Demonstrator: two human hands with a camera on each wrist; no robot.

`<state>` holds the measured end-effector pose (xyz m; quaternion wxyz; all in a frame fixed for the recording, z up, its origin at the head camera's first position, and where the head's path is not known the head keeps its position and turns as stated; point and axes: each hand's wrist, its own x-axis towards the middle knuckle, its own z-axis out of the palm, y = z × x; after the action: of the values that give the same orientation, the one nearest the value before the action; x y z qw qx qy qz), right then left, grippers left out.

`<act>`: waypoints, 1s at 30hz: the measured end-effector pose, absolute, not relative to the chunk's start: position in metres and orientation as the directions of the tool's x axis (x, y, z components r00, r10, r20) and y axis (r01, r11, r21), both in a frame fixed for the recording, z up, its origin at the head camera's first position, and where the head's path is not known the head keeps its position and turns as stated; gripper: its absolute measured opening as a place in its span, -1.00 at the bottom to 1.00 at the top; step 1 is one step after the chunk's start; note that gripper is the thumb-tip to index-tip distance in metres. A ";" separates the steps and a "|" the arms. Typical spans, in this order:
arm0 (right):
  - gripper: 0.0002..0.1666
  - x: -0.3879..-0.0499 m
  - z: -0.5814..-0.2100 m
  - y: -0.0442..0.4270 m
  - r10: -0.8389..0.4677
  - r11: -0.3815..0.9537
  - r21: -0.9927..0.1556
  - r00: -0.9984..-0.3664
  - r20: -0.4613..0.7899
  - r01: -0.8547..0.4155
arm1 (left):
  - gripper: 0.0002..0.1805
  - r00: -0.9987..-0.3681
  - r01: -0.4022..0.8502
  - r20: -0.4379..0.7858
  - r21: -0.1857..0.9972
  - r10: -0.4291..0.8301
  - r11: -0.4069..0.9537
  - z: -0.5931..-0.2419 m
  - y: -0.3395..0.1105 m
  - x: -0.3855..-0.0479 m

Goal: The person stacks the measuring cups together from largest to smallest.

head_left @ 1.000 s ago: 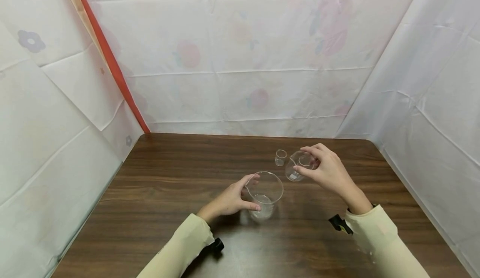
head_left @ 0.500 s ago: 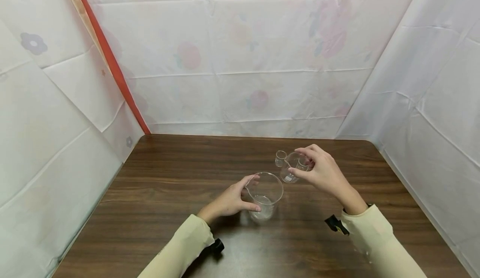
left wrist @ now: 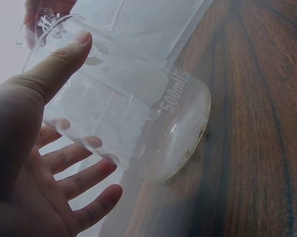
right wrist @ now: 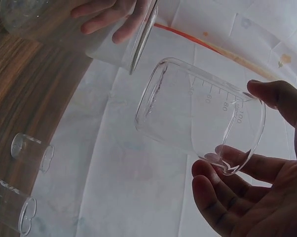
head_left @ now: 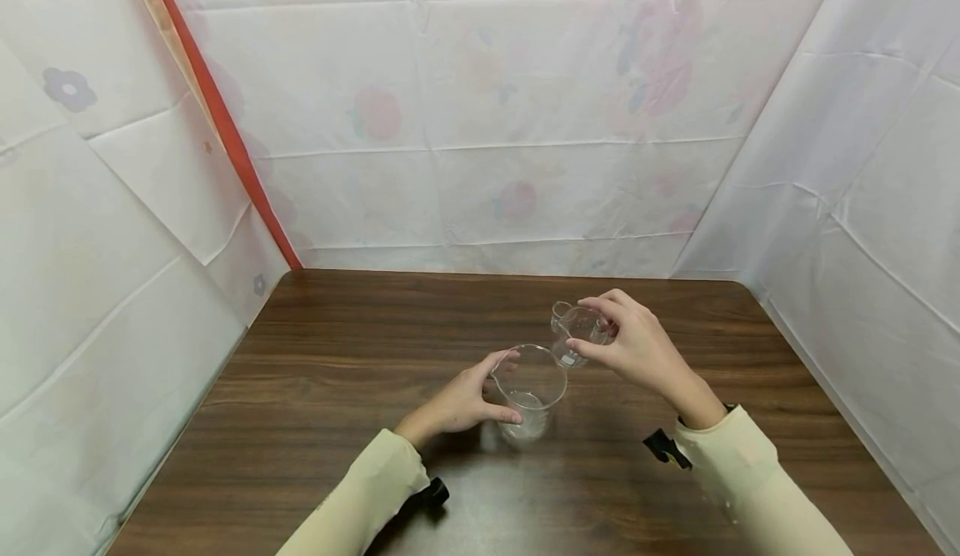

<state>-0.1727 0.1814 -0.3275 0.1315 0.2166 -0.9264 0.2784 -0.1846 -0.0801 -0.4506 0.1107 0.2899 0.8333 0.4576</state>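
A large clear glass beaker (head_left: pixel 528 406), marked 500ml in the left wrist view, stands upright on the table. My left hand (head_left: pixel 468 393) grips its side, thumb in front and fingers behind. In my right hand (head_left: pixel 633 339) is a smaller glass beaker (right wrist: pixel 200 116) with a printed scale up to 100, pinched near its rim between thumb and fingers. It hangs above the table, its base close to the large beaker's rim. Behind it, in the right wrist view, stand a small beaker (right wrist: pixel 32 152) and another small beaker (right wrist: pixel 11 206).
The dark wood table (head_left: pixel 360 356) reaches back to a white patterned cloth (head_left: pixel 480 122). Similar cloth walls close off the left and right sides. A red strip (head_left: pixel 225 122) runs down the back left corner.
My right hand has carried the smaller beaker leftward, bringing it nearer the large beaker and partly in front of a small one. The left hand and large beaker have stayed put.
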 end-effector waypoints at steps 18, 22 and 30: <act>-0.42 -0.172 -0.330 0.169 -0.375 0.715 -0.469 -0.850 0.370 -0.519 | -0.02 -0.809 0.371 0.068 0.829 0.584 0.417 -0.451 -0.080 -0.185; -0.41 -0.172 -0.331 0.166 -0.382 0.710 -0.470 -0.848 0.368 -0.524 | -0.04 -0.813 0.368 0.064 0.826 0.578 0.427 -0.451 -0.080 -0.186; -0.42 -0.172 -0.333 0.161 -0.392 0.698 -0.477 -0.842 0.371 -0.535 | -0.06 -0.817 0.370 0.066 0.823 0.574 0.432 -0.452 -0.079 -0.186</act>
<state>-0.1717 0.1613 -0.3333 0.1214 0.2537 -0.9133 0.2946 -0.1860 -0.0792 -0.4524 0.1125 0.2812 0.8385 0.4529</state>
